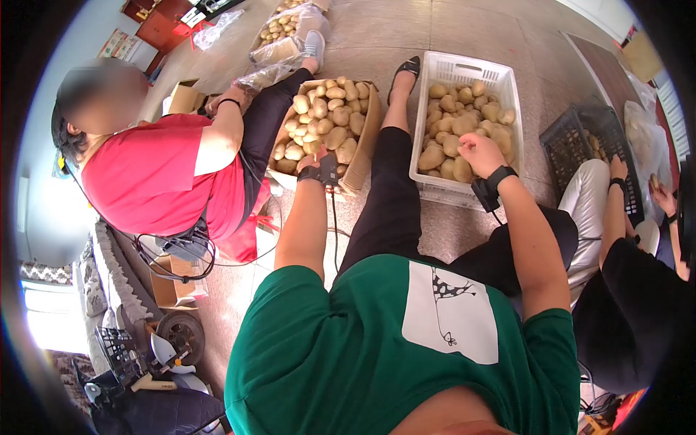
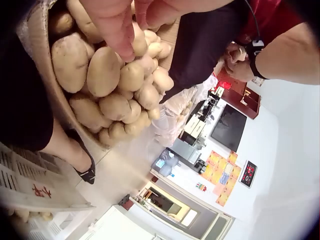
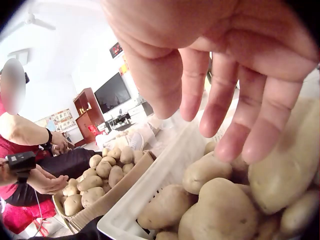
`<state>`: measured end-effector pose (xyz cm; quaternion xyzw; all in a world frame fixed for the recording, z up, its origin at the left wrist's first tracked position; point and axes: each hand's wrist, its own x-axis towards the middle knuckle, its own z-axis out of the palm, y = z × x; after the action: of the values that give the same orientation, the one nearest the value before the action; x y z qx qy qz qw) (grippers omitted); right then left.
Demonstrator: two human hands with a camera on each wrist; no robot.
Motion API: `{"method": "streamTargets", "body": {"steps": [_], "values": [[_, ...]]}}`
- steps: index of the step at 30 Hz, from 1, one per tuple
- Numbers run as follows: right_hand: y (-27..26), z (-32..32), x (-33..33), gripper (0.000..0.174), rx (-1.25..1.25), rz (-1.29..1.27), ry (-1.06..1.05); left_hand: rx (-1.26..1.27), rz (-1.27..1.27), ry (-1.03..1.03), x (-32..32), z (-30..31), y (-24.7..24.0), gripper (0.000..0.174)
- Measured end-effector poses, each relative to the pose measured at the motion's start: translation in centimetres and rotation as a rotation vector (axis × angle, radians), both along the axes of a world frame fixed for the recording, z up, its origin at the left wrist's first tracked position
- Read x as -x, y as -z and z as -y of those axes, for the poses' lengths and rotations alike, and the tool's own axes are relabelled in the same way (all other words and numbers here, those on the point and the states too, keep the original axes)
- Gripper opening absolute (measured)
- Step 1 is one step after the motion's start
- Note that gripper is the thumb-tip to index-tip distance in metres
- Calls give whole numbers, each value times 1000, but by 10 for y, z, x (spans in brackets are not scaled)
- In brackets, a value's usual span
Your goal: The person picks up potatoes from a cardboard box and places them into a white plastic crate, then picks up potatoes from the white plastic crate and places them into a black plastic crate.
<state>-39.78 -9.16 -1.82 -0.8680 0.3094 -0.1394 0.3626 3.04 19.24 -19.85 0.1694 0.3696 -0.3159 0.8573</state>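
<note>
My left hand (image 1: pixel 313 161) is over the near end of a cardboard box (image 1: pixel 373 119) heaped with potatoes (image 1: pixel 335 116). In the left wrist view its fingers (image 2: pixel 117 37) hang down right at the top potatoes, and the right wrist view shows this hand relaxed beside the heap. My right hand (image 1: pixel 481 154) hovers over a white plastic crate (image 1: pixel 418 152) of potatoes (image 1: pixel 464 109). Seen from the right wrist, its fingers (image 3: pixel 215 117) droop loosely, spread a little, with nothing between them and the potatoes (image 3: pixel 225 210) just below.
A person in red (image 1: pixel 159 170) sits on the left, beside the box. To the right, another person's hand (image 1: pixel 618 168) is at a black crate (image 1: pixel 573 148). More potatoes (image 1: pixel 279 29) stand in a lined box at the back. Cables (image 1: pixel 174 261) run along the left.
</note>
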Motion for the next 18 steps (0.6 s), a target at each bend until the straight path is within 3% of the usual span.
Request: {"method": "streamTargets", "body": {"steps": [5, 7, 8, 11, 15, 18], "values": [[-13, -7, 3, 25, -10, -66, 41, -636, 901, 687, 52, 32, -50, 32], [-18, -9, 3, 24, -3, -66, 49, -49, 195, 340, 63, 58, -70, 27], [-19, -10, 3, 23, 1, -54, 74, -104, 97, 179, 87, 76, -93, 28], [-23, -9, 4, 26, 12, -88, 116, 64, 43, 402, 113, 103, -102, 23], [-1, 7, 6, 28, 71, -43, 207, 31, 87, 599, 172, 141, -125, 22], [-17, 6, 11, 29, 107, -193, 309, 25, 94, 738, 198, 165, -121, 19]]}}
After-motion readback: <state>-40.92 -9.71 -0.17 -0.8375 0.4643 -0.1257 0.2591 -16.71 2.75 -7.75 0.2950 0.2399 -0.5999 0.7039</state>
